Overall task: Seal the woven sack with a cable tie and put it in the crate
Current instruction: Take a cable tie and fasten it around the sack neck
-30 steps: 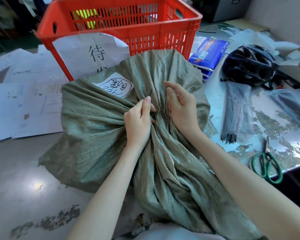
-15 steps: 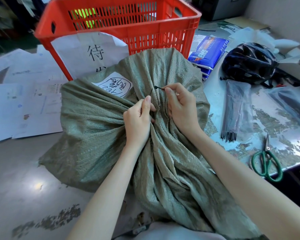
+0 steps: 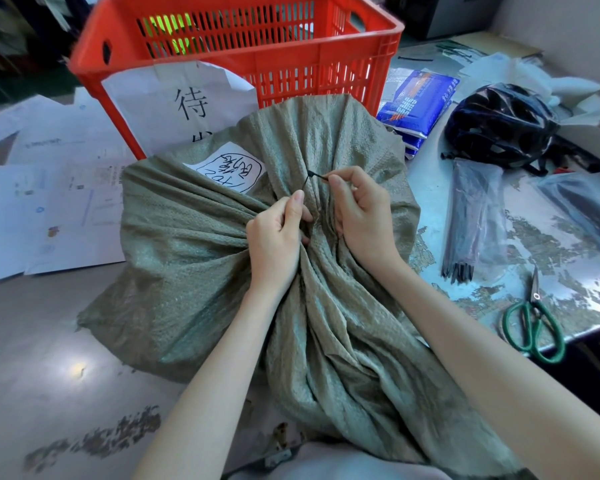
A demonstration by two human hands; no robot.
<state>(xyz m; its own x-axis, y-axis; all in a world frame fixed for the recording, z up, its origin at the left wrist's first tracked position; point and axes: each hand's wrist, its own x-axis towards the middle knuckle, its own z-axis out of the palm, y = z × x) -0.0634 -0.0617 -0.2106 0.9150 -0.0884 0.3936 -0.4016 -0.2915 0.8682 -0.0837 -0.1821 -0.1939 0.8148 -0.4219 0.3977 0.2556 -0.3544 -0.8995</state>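
A grey-green woven sack (image 3: 194, 258) lies on the table, its cloth gathered into a neck at the middle. My left hand (image 3: 278, 237) squeezes that gathered neck. My right hand (image 3: 361, 209) pinches the free end of a black cable tie (image 3: 310, 176), which loops around the neck; most of the loop is hidden in the folds. A white handwritten label (image 3: 229, 166) sits on the sack. The red slatted crate (image 3: 243, 53) stands right behind the sack, with a paper sign taped to its front.
A bag of black cable ties (image 3: 471, 216) and green-handled scissors (image 3: 534, 327) lie to the right. A black helmet (image 3: 499, 123) and a blue packet (image 3: 420, 102) are at the back right. Loose paper sheets (image 3: 49, 202) cover the left.
My right hand closed on the cable tie's tail and drew it up and to the right, so the tie's head now shows above the neck. My left hand kept its hold on the neck.
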